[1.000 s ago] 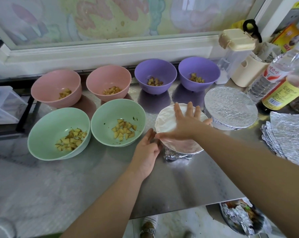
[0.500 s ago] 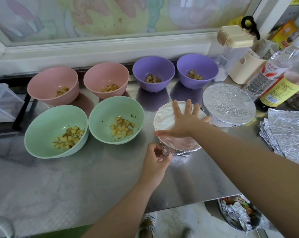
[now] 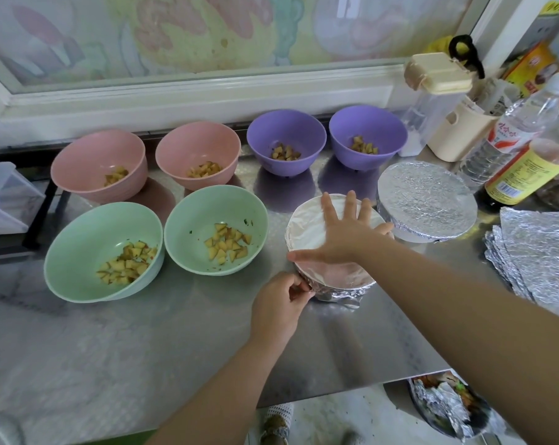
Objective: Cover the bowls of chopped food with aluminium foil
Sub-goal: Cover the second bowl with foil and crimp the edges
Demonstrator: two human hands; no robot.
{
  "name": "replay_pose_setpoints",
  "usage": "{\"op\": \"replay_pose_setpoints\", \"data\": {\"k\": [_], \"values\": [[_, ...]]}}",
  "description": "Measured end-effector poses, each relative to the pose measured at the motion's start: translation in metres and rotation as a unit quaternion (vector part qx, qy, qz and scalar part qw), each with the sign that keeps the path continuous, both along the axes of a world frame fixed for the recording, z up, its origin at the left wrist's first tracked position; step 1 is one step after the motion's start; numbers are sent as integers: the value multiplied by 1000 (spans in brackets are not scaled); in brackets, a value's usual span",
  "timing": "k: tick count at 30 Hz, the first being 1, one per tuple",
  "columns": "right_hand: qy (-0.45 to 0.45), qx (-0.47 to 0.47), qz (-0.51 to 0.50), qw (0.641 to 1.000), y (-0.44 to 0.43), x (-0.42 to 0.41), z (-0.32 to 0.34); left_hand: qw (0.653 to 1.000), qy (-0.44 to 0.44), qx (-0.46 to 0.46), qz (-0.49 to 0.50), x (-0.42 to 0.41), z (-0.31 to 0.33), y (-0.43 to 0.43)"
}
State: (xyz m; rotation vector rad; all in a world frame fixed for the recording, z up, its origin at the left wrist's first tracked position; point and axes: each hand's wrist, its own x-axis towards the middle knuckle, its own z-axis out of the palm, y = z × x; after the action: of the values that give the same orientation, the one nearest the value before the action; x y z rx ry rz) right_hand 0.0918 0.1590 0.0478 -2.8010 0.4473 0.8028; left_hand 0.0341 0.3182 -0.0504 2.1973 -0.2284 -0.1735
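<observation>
Pinching foil (image 3: 307, 232), left hand (image 3: 279, 303); right hand (image 3: 345, 236) presses it; yellow bottle label (image 3: 522, 175) illegible.

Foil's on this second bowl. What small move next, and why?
Probably slide the left hand along the rim and crimp the next stretch: the right hand presses the foil flat on top, while its near edge juts out loose.

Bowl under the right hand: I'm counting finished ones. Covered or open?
Covered: foil spans its top; the right hand presses it, the left hand pinches its edge.
</observation>
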Motion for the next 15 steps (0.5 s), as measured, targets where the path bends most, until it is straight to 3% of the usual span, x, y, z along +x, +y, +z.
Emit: {"op": "replay_pose_setpoints", "data": {"k": [11, 15], "values": [[-1, 1, 4, 1000, -1, 0, -3, 992, -117, 27, -30, -15, -7, 15], [1, 1, 5, 1000, -1, 0, -2, 993, -111, 40, -21, -21, -11, 17]]}}
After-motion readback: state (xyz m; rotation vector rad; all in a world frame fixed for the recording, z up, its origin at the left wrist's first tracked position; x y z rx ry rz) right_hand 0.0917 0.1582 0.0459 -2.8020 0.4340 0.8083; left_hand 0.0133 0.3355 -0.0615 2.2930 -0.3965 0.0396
